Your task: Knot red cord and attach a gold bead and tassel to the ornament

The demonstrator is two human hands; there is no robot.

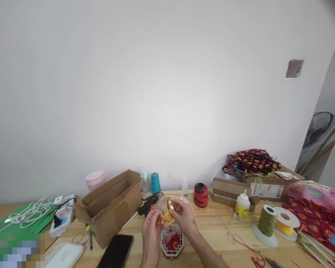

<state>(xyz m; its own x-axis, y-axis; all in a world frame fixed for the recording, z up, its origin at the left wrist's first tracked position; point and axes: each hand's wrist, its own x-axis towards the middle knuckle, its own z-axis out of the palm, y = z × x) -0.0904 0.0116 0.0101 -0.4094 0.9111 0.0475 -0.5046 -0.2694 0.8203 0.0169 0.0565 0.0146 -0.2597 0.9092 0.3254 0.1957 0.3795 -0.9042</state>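
Note:
Between the fingers of my right hand (184, 216) is a shiny gold ornament (170, 204) with rounded bulges. Close beside it, my left hand (152, 227) has thumb and fingertips pressed together. What they pinch is too small to make out. Some yellow cord (167, 217) shows between the two hands. Just below them on the table lies an octagonal lattice box (163, 247) with a pale frame and dark red patterned cloth inside. Behind my hands sits a clear plastic bag or wrapper (160, 204), partly hidden.
Left of my hands are an open cardboard box (120, 212), a black phone (116, 251) and a black glue gun (147, 206). Red-black thread (201, 195), a glue bottle (242, 206), a green spool (267, 221) and a yellow ribbon spool (287, 220) stand to the right.

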